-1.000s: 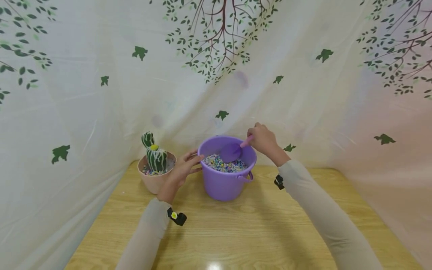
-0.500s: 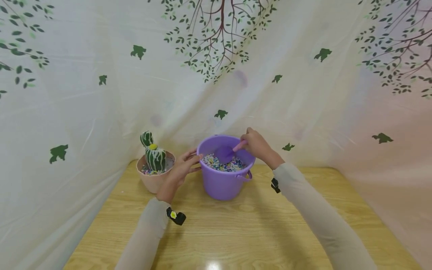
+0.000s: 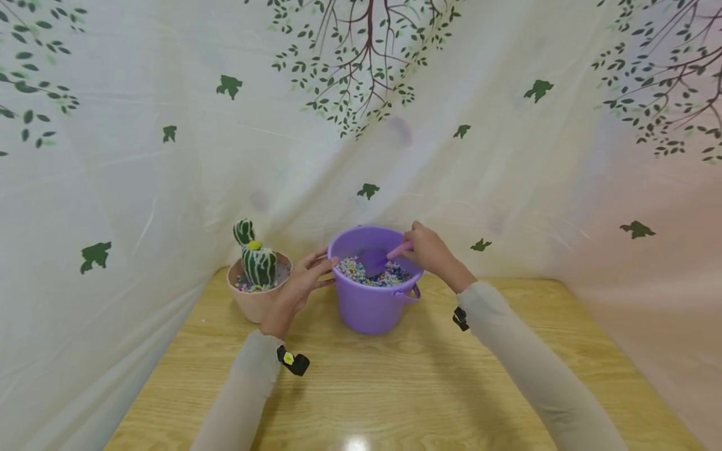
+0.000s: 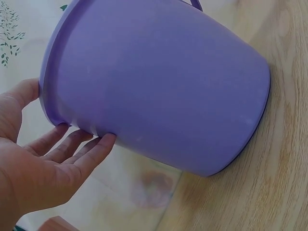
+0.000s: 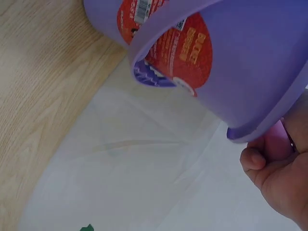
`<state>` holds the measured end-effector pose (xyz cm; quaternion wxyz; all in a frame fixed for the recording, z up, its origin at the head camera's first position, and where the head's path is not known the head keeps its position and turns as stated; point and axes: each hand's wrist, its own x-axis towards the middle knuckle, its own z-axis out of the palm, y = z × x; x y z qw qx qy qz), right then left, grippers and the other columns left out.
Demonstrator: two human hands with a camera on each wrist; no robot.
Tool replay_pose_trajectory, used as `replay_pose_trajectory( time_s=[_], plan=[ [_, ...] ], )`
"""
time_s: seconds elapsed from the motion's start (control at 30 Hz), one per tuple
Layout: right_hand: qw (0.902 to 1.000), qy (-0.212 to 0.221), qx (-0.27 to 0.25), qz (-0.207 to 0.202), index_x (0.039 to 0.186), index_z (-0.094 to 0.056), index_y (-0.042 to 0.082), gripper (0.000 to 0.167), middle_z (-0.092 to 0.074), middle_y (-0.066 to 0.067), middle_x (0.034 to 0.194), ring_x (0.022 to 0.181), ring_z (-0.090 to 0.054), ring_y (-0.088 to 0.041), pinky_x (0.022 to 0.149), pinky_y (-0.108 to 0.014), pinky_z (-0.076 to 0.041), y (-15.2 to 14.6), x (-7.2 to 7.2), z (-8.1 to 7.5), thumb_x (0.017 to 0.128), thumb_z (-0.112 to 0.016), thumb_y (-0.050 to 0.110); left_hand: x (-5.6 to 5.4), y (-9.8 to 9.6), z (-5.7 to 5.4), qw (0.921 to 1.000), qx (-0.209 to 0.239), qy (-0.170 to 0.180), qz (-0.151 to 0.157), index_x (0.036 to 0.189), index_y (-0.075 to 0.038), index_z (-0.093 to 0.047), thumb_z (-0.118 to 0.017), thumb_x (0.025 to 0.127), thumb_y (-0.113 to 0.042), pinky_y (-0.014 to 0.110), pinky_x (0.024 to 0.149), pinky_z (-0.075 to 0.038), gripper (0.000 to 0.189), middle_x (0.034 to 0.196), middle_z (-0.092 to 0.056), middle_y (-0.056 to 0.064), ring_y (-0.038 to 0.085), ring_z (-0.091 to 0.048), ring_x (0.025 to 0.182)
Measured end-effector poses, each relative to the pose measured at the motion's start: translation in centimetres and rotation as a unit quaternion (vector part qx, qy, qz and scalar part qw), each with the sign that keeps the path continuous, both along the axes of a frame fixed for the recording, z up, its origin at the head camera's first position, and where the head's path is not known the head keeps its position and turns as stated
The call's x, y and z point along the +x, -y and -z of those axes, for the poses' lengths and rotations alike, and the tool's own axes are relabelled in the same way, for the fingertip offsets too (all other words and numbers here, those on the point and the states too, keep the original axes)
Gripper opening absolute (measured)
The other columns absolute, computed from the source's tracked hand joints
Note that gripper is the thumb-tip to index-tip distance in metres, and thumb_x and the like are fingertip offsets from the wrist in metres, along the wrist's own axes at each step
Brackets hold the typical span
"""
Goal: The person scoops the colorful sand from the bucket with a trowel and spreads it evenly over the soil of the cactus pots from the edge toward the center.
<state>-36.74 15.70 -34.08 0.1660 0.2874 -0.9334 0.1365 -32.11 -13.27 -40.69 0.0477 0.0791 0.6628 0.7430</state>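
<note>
A purple bucket [image 3: 369, 310] of small multicoloured beads [image 3: 352, 268] stands upright at the back of the table. My left hand [image 3: 304, 279] holds its left rim; in the left wrist view the thumb touches the rim edge and the other fingers [image 4: 98, 149] rest against the outer wall. My right hand [image 3: 430, 250] grips the pink handle [image 3: 399, 250] of a toy shovel over the bucket's right rim. The shovel's purple blade [image 3: 373, 259] is down among the beads, its lower end hidden. In the right wrist view, the handle [image 5: 277, 142] shows between thumb and fingers.
A pinkish pot [image 3: 256, 304] holding a knitted-looking cactus [image 3: 261, 264] stands left of the bucket, just behind my left wrist. The bucket's handle [image 3: 414, 293] hangs at its front right. A leaf-printed curtain [image 3: 316, 169] encloses the wooden table [image 3: 361, 388].
My right hand has moved left and lower, and the shovel's blade has sunk from above the beads into them. My left hand has stayed at the rim.
</note>
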Motion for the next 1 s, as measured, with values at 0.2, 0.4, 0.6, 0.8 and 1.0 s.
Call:
replay_pose_trajectory(
  time_s=[0.2,0.4,0.6,0.8,1.0],
  plan=[
    [0.9998,0.004,0.021,0.000,0.099,-0.077,-0.003,0.023,-0.048,-0.007,0.081,0.072,-0.040,-0.017,0.065,-0.032,-0.046,0.5,0.6,-0.2,0.094,-0.074,0.019,-0.1,0.0,-0.1,1.0000,0.005,-0.007,-0.006,0.155,-0.008,-0.042,-0.061,0.103,-0.021,0.051,0.109,-0.050,0.057,0.154,-0.049,0.020,0.039,-0.050,0.139],
    [0.9994,-0.020,0.029,-0.003,0.093,-0.079,-0.001,0.022,-0.054,-0.010,0.083,0.075,-0.046,-0.022,0.072,-0.038,-0.047,0.4,0.6,0.0,0.088,-0.081,0.021,-0.1,0.0,0.0,1.0000,0.004,-0.003,-0.001,0.154,-0.007,-0.042,-0.061,0.103,-0.020,0.052,0.110,-0.049,0.056,0.153,-0.048,0.023,0.040,-0.049,0.139],
    [0.9974,-0.050,0.037,0.035,0.090,-0.081,0.005,0.023,-0.060,-0.013,0.086,0.080,-0.048,-0.026,0.071,-0.041,-0.052,0.9,0.2,0.7,0.088,-0.079,0.028,0.4,0.0,0.1,0.9998,0.013,-0.013,0.009,0.156,-0.005,-0.039,-0.058,0.105,-0.017,0.053,0.111,-0.048,0.056,0.154,-0.045,0.026,0.043,-0.047,0.140],
    [0.9949,-0.063,0.064,0.045,0.091,-0.081,0.004,0.017,-0.067,-0.015,0.089,0.082,-0.051,-0.028,0.075,-0.041,-0.049,1.6,0.4,0.9,0.088,-0.080,0.022,0.6,0.0,0.4,0.9999,0.002,-0.014,0.003,0.155,-0.005,-0.040,-0.058,0.105,-0.020,0.052,0.110,-0.049,0.055,0.153,-0.047,0.026,0.042,-0.049,0.138],
    [0.9951,-0.080,0.051,0.027,0.088,-0.080,0.003,0.014,-0.066,-0.012,0.083,0.078,-0.046,-0.024,0.077,-0.038,-0.035,1.3,0.2,0.6,0.084,-0.084,0.016,0.1,-0.2,0.3,0.9998,0.001,-0.018,0.000,0.154,-0.006,-0.042,-0.060,0.104,-0.022,0.051,0.109,-0.050,0.056,0.152,-0.049,0.024,0.040,-0.050,0.138]
  ],
)
